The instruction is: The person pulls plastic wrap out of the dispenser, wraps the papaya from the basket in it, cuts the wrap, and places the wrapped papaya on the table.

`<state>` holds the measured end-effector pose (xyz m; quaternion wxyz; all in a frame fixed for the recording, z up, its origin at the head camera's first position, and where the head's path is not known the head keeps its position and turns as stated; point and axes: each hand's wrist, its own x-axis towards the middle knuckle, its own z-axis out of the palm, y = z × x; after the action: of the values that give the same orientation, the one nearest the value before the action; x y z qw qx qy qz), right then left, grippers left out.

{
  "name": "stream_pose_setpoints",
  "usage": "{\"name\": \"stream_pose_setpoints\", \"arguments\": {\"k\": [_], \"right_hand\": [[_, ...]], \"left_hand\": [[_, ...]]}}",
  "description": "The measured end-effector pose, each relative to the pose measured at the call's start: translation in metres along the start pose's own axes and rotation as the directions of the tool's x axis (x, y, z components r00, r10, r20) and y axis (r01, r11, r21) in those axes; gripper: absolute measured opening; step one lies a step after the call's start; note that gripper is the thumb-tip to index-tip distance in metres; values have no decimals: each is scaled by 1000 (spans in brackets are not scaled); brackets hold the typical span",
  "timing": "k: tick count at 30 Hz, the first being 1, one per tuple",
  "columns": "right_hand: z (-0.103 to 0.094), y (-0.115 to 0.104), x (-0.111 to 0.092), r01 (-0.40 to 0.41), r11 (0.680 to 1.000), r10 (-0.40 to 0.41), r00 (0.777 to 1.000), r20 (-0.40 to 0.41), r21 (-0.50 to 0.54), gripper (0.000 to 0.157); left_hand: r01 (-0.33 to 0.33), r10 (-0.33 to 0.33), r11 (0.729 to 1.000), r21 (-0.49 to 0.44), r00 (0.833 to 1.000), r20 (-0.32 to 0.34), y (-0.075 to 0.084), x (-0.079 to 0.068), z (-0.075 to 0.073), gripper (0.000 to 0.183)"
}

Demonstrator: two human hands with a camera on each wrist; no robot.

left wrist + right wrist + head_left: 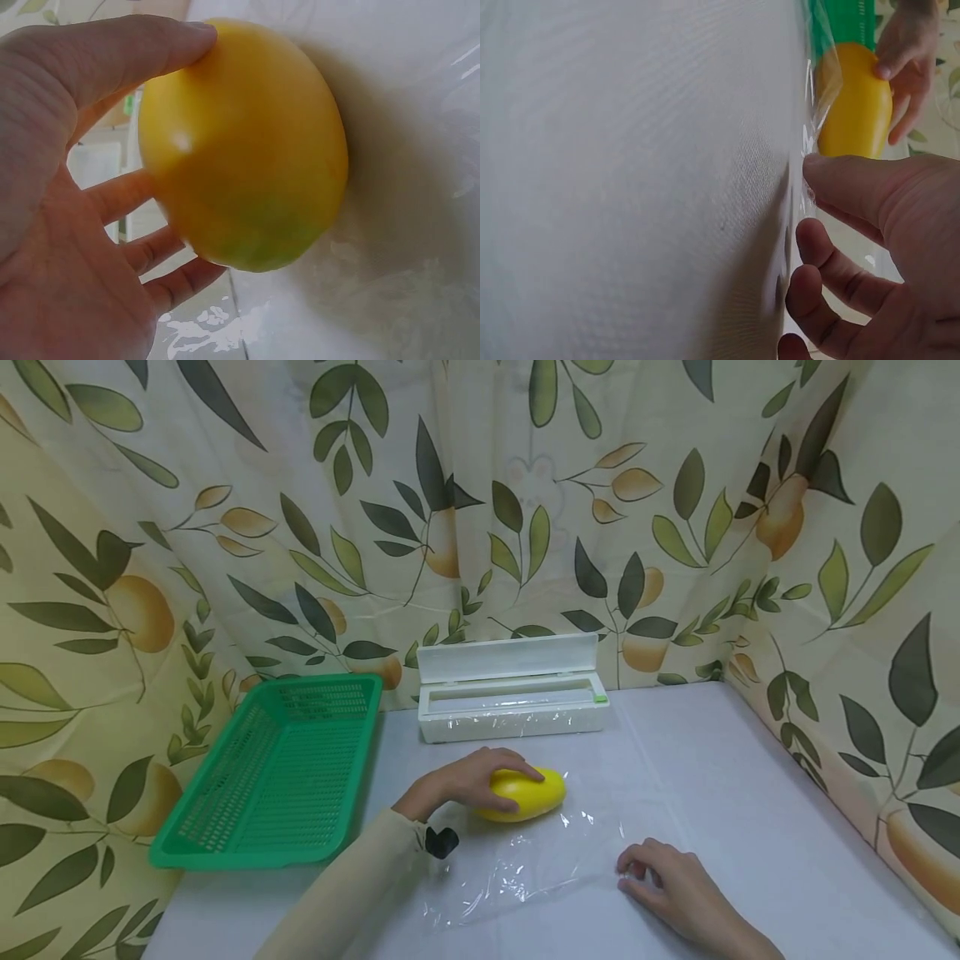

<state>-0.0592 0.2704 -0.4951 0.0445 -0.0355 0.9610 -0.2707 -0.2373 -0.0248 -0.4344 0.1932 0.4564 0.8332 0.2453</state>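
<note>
pale leaf-and-fruit curtains on three sides of a white tabletop

- No readable text, label, brand, number or sign is being shown in the head view.
- Left wrist view: nothing legible is being picked up.
- Right wrist view: same, no lettering or digits are being resolved.
</note>
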Motion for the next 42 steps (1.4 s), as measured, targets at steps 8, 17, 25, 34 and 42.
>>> {"name": "stream_pose_setpoints", "arguments": {"k": [8,17,25,34,42], "right_hand": [[-2,4,-3,62,998,-61,998,-24,34,17],[-3,11,-5,175,984,-174,984,-39,29,4],[-4,13,-7,221,975,-218,973,-72,31,11],[-7,17,-7,149,988,-149,989,9,25,29],[-8,18,-6,133,991,-133,991,27,32,19]], "left_hand": [[-10,11,1000,17,998,-58,3,-3,5,53],[90,-76,995,35,956,-285,14,-37,16,52],[56,-86,995,-79,887,-454,1,-88,43,49],[65,-80,997,-48,889,-452,-20,-147,86,56],[97,-100,995,-26,916,-388,-24,-173,102,52]]}}
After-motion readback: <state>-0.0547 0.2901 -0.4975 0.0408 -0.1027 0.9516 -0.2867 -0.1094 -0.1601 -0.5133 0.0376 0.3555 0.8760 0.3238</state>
